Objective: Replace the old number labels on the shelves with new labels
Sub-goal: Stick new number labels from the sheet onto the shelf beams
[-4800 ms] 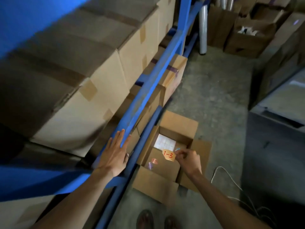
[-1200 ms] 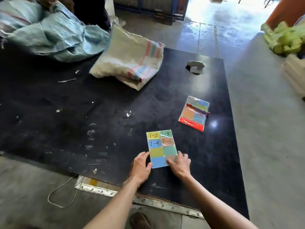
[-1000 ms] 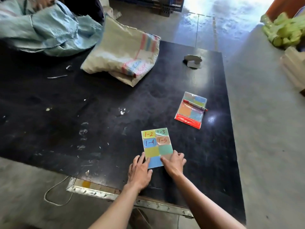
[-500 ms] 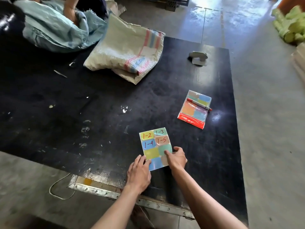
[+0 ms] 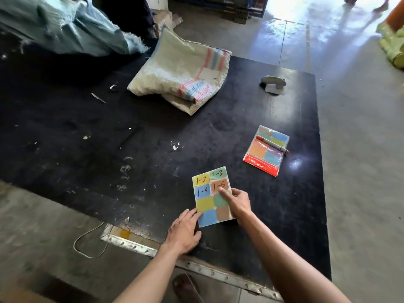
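A sheet of coloured sticker labels (image 5: 205,204) lies near the front edge of a black table (image 5: 109,149). Its top four labels read 1-2, 1-3, 1-4 and 1-5 in marker; the lower ones are blank. My left hand (image 5: 183,231) lies flat, its fingertips pressing the sheet's lower left corner. My right hand (image 5: 239,203) rests on the sheet's right side, with its index finger stretched out to the lower edge of the brown 1-5 label (image 5: 220,184). Neither hand holds a label.
A plastic pack of blank labels (image 5: 265,154) with a red marker (image 5: 272,144) on top lies to the right. A folded woven sack (image 5: 181,71) and a small grey object (image 5: 273,83) sit farther back. A blue sack (image 5: 65,29) is at far left. A cable (image 5: 87,243) lies on the floor.
I went from the shelf aisle to this table. Over the last second my right index finger slid up the sheet from its lower part to the 1-5 label; my left hand stayed on the corner.
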`<action>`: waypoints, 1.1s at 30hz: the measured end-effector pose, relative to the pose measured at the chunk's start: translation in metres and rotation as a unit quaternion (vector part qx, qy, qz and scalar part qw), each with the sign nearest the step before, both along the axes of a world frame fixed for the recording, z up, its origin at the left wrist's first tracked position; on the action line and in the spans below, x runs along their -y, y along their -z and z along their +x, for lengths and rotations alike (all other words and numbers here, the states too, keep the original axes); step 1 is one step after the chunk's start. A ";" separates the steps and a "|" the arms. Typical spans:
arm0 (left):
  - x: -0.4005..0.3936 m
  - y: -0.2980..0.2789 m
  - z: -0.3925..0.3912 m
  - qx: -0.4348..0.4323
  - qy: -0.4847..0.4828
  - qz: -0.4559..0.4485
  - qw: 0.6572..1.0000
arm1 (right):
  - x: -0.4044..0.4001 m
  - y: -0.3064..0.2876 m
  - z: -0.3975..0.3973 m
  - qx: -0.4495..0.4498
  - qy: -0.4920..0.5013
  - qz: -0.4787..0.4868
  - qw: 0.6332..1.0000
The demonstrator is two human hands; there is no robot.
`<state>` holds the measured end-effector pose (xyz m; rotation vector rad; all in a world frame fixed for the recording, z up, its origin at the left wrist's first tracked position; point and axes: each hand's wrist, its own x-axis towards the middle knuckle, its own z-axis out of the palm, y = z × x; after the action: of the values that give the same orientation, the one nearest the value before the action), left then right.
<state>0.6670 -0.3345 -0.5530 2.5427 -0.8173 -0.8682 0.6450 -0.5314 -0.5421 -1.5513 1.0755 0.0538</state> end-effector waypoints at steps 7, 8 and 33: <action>-0.040 -0.022 0.020 -0.133 -0.330 -0.183 0.917 | -0.028 -0.036 0.035 0.071 -0.118 0.011 0.990; -0.046 -0.028 0.027 -0.166 -0.388 -0.212 0.881 | -0.035 -0.045 0.040 0.088 -0.147 0.019 0.985; -0.410 -0.280 -0.078 0.240 -0.759 -0.472 0.379 | -0.470 -0.241 0.070 0.383 -0.660 0.060 0.643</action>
<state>0.5894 0.0753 -0.2729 1.2538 0.8773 0.8201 0.7145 -0.0612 -0.3012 -1.6517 -0.8615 0.4091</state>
